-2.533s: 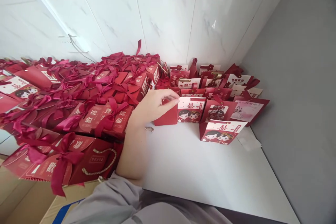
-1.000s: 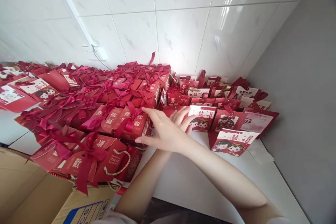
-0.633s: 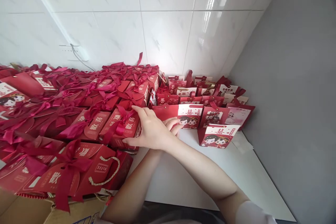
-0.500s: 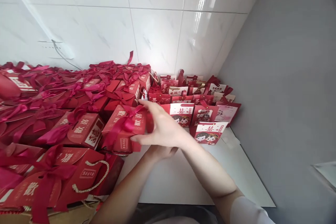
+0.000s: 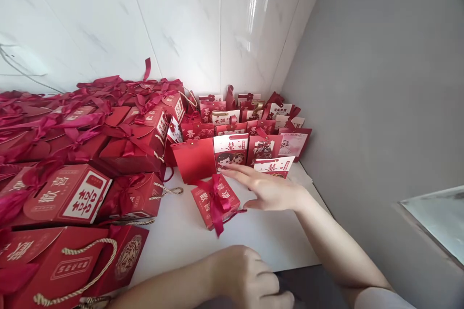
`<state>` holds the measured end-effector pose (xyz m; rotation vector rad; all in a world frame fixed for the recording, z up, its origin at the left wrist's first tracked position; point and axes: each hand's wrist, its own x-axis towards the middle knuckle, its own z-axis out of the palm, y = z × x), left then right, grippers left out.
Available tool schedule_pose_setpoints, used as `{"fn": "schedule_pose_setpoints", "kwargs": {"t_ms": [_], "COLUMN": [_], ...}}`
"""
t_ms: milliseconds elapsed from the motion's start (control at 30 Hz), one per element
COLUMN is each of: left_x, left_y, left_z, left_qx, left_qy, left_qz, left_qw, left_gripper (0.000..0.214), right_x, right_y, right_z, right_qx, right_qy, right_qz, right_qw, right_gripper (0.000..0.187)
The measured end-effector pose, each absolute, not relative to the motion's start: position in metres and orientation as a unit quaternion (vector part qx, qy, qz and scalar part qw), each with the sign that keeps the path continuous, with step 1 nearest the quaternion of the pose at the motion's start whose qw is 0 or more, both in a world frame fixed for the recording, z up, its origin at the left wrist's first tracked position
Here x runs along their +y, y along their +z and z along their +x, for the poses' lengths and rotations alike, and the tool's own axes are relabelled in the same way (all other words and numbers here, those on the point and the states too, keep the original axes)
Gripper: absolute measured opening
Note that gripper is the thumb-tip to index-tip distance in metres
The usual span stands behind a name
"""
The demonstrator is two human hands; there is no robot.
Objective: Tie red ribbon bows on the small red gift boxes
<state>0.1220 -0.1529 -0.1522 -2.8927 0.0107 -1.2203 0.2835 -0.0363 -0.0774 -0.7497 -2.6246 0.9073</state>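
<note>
Our right hand (image 5: 266, 190) is spread wide just beside the ribboned red box (image 5: 213, 198), which sits on the white desk (image 5: 174, 236) before upright printed packets (image 5: 231, 147). Our left hand (image 5: 253, 280) curls near the front edge; we cannot tell whether it holds anything.

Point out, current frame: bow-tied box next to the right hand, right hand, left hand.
bow-tied box (image 5: 217, 202): head view, ribbon across its top.
right hand (image 5: 271, 191): head view, back of hand.
left hand (image 5: 249, 277): head view, back of hand.
</note>
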Motion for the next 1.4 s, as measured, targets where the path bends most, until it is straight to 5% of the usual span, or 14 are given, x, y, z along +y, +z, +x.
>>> {"fn": "schedule_pose_setpoints", "kwargs": {"t_ms": [200,400,667,867,967,1167,1400], "left_x": [-0.104,-0.057,-0.033,-0.031,-0.031,-0.028,-0.031], "left_y": [-0.092,-0.097,-0.127,-0.129,-0.127,-0.129,-0.132], "left_z": [0.061,0.021,0.001,0.002,-0.001,-0.015,-0.017], "left_qx": [-0.221,-0.522,-0.642,-0.704,-0.726,-0.716,-0.645], "left_qy": [-0.468,-0.506,-0.462,-0.416,-0.392,-0.421,-0.477], "left_qz": [-0.856,-0.685,-0.612,-0.575,-0.564,-0.552,-0.590], "left_qw": [-0.005,0.047,-0.006,-0.019,-0.040,-0.075,-0.090], "left_gripper": [0.027,0.019,0.029,0.081,0.091,0.033,0.023], "right_x": [-0.047,-0.027,-0.043,-0.044,-0.041,-0.039,-0.023], "right_y": [-0.063,-0.083,-0.059,-0.052,-0.059,-0.059,-0.061], "right_z": [0.340,0.358,0.394,0.425,0.427,0.419,0.385], "right_qx": [-0.835,-0.799,-0.718,-0.735,-0.747,-0.751,-0.802], "right_qy": [0.141,0.184,0.157,0.165,0.179,0.225,0.240], "right_qz": [-0.390,-0.495,-0.603,-0.610,-0.601,-0.575,-0.492], "right_qw": [0.362,0.289,0.310,0.245,0.222,0.233,0.238], "right_gripper": [0.029,0.023,0.022,0.019,0.019,0.021,0.019]}}
